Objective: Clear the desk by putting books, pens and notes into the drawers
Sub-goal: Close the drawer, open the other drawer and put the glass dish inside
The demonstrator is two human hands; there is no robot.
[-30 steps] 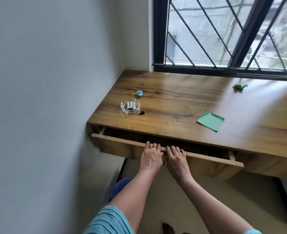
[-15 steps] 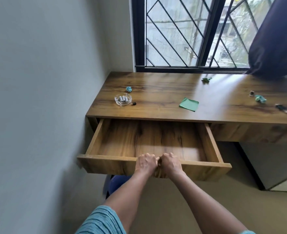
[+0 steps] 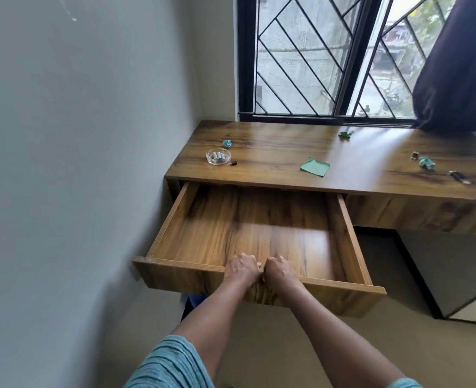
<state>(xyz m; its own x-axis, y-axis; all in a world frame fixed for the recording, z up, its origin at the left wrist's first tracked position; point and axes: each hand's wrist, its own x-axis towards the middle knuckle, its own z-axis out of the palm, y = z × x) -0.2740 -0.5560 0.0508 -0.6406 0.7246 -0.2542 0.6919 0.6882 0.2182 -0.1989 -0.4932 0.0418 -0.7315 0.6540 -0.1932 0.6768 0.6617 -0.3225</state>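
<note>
Though wide open, drawer front (image 3: 175,278) in hands (image 3: 242,269) (image 3: 280,272)

We're in a home room, likely a study corner: wood-grain desk (image 3: 273,147) fitted into a plain wall corner, pull-out drawer (image 3: 259,233) under its top, grilled window (image 3: 309,57) directly behind it, dark curtain (image 3: 461,65) above its right end, glass dish (image 3: 218,157) and green paper note (image 3: 314,167) on top, beige floor (image 3: 427,354) below.

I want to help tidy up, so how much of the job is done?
Done: the drawer stands pulled out, nothing showing inside. In hand: the left hand and right hand grip its front edge. Left: the green note and crumpled papers lie on the desk.
</note>
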